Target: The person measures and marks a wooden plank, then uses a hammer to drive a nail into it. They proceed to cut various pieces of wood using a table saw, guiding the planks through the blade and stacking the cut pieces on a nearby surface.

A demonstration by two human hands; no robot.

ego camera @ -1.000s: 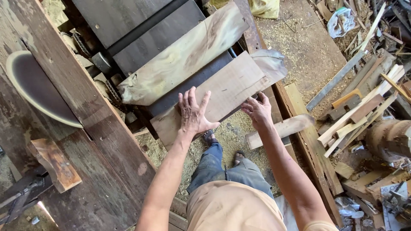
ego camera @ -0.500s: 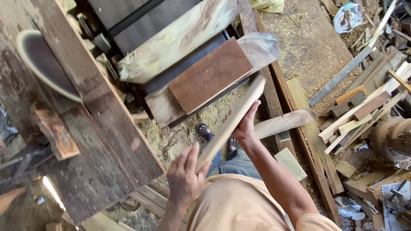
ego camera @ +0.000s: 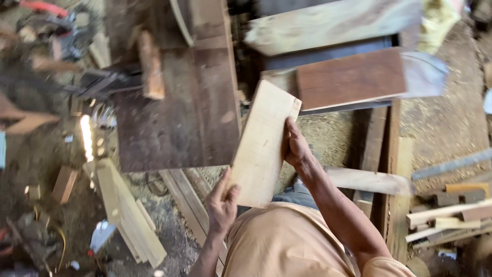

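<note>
The board is pale raw wood, matt, with fine straight grain, gripped by the left hand and right hand. The bench is dark weathered wood, rough and dull. The plank is reddish-brown wood, smoother, matt. Above it lies a slab of pale wood, streaked and rough. The ground is covered in grainy sawdust. The offcuts are light, bare wood.

A dark wooden workbench carries a small wood block; offcuts litter the sawdust-covered floor.
</note>
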